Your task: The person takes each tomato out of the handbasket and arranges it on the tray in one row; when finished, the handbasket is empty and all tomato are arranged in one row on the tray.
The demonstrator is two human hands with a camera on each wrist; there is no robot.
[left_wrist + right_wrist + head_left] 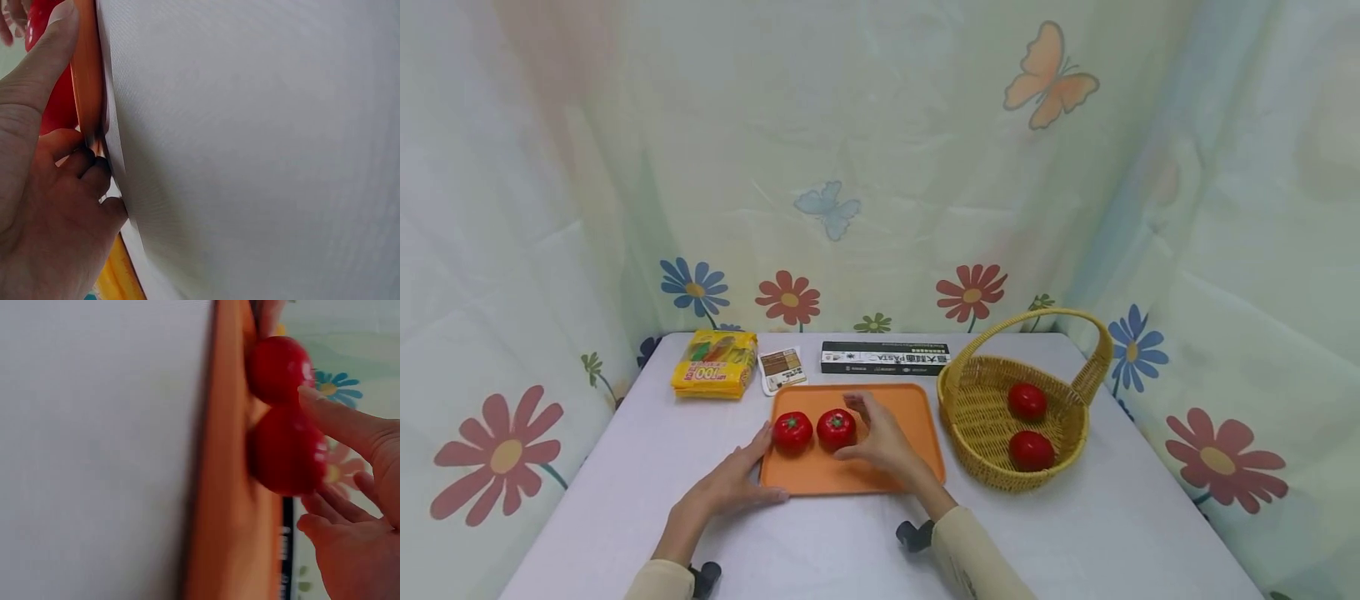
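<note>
An orange tray [880, 483] lies on the table with two red tomatoes on it, side by side: a left tomato [792, 432] and a right tomato [837, 429], both with green stem tops. My left hand [730, 483] holds the tray's near left corner, thumb along the front edge and fingers at the left side; in the left wrist view its fingers [97, 178] bend against the rim. Around the right tomato, my right hand [883, 446] spreads its thumb and fingers apart. The right wrist view shows this tomato [289, 453] between thumb and fingers, with space beside the fingertips.
Right of the tray stands a yellow wicker basket [981, 471] with a tall handle and two red round items [1030, 450] inside. Behind the tray lie a black-and-white pasta box [885, 358], a small printed packet [782, 369] and a yellow package [715, 364].
</note>
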